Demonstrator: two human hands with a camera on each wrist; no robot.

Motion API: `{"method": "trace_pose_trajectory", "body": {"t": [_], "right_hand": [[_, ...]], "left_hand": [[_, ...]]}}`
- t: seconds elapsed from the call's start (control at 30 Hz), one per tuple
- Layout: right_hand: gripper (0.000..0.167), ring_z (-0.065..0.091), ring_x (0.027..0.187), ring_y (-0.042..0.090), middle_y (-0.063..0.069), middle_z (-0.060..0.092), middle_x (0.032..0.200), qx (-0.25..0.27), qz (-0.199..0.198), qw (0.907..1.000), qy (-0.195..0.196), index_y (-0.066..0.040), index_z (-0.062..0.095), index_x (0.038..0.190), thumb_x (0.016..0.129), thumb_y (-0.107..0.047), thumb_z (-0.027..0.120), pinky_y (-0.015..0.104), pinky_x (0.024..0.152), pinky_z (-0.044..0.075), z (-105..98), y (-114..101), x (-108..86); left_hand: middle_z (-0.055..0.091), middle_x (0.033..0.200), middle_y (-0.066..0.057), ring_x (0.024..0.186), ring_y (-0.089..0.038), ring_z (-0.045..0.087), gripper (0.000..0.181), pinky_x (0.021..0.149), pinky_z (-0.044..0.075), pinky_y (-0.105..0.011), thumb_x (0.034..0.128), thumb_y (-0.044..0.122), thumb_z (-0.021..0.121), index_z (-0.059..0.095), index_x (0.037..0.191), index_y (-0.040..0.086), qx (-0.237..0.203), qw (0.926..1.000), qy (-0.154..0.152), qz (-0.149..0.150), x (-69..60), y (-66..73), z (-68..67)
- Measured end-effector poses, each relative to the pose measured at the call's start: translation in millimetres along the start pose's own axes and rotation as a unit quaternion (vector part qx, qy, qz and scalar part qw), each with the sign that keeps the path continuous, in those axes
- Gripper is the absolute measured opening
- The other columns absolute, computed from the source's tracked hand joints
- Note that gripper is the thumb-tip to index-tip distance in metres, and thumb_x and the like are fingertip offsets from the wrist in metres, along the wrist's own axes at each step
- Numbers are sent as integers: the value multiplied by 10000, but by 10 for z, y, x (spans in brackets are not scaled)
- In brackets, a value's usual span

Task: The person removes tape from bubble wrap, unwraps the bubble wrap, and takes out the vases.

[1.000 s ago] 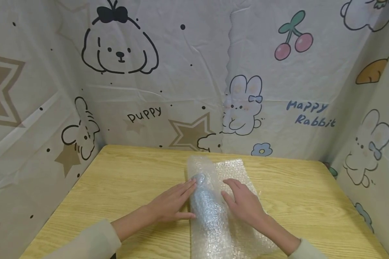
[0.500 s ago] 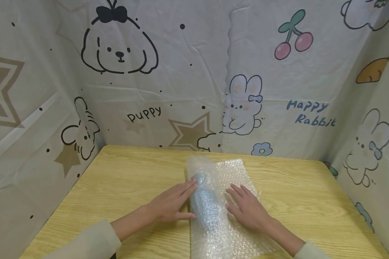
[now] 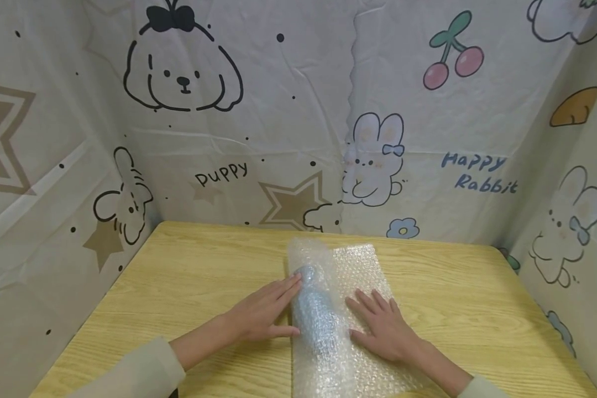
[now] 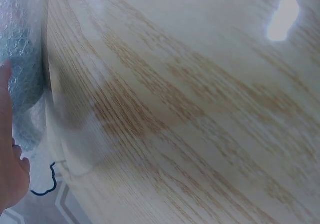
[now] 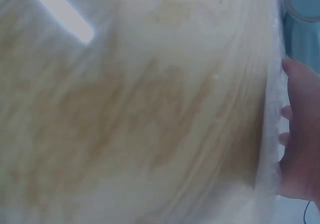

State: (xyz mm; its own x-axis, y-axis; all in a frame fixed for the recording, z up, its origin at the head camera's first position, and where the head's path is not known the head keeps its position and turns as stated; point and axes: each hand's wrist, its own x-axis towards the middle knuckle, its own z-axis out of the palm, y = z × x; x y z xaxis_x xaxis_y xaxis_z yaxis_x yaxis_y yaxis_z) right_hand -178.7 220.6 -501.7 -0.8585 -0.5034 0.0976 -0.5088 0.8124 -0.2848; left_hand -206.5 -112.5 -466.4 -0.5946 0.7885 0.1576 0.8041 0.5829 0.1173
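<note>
A light blue bottle-shaped object (image 3: 314, 312) lies under a folded layer of clear bubble wrap (image 3: 310, 251). Its neck end points away from me. Through the right wrist view its wide end (image 5: 302, 34) shows a grey ring. My left hand (image 3: 263, 312) rests along the left side of the covered object, fingers straight and thumb apart. On the loose flap of wrap to the right, my right hand (image 3: 388, 329) lies with spread fingers. Only part of the left hand (image 4: 12, 154) shows in the left wrist view, beside the wrapped object.
A yellow wood-grain table (image 3: 204, 260) carries the wrap. Printed cloth (image 3: 278, 110) with cartoon animals hangs behind it and along both sides. A small dark item (image 3: 174, 393) pokes out below the left sleeve.
My right hand has moved right and slightly towards me, from beside the covered object onto the loose flap, and its fingers have spread. My left hand has stayed in place.
</note>
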Motion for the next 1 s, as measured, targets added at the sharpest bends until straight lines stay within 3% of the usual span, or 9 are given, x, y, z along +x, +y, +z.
{"method": "trace_pose_trajectory", "body": {"t": [0.23, 0.37, 0.6, 0.8, 1.0], "right_hand": [[678, 212, 1442, 480, 136, 315, 1595, -227, -33, 9995, 204, -184, 415, 1539, 977, -545, 529, 767, 1075, 137, 88, 26, -21], [676, 211, 1445, 474, 131, 311, 1598, -297, -47, 9993, 235, -187, 407, 1544, 985, -552, 512, 767, 1076, 140, 116, 32, -28], [674, 187, 1454, 472, 136, 296, 1605, -250, -34, 9996, 153, -179, 397, 1549, 996, -555, 486, 773, 1075, 127, 126, 35, -27], [672, 191, 1453, 472, 135, 301, 1604, -231, -57, 9995, 213, -181, 405, 1545, 994, -556, 492, 773, 1075, 125, 137, 41, -29], [673, 188, 1456, 466, 133, 296, 1606, -216, -35, 9995, 230, -179, 409, 1543, 992, -554, 497, 774, 1074, 123, 147, 42, -33]], "left_hand": [[154, 1631, -197, 1486, -307, 202, 960, 1180, 254, -463, 955, 663, 465, 214, 1560, -40, -33, 10000, -22, 14, -7, 2, -13], [176, 1628, -188, 1476, -303, 235, 951, 1181, 253, -443, 946, 616, 548, 225, 1557, -36, -154, 9998, 89, 40, -16, 0, -32], [310, 1581, -194, 1411, -306, 370, 869, 1145, 333, -427, 923, 512, 644, 329, 1520, -35, -98, 9983, 538, 187, -23, -16, -29], [430, 1509, -185, 1355, -300, 451, 751, 1112, 385, -407, 933, 442, 636, 409, 1481, -18, -121, 9953, 947, 173, 1, -13, -23], [458, 1476, -218, 1329, -333, 475, 700, 1092, 409, -435, 956, 416, 597, 430, 1460, -40, -100, 9898, 1412, 185, 59, 29, -24]]}}
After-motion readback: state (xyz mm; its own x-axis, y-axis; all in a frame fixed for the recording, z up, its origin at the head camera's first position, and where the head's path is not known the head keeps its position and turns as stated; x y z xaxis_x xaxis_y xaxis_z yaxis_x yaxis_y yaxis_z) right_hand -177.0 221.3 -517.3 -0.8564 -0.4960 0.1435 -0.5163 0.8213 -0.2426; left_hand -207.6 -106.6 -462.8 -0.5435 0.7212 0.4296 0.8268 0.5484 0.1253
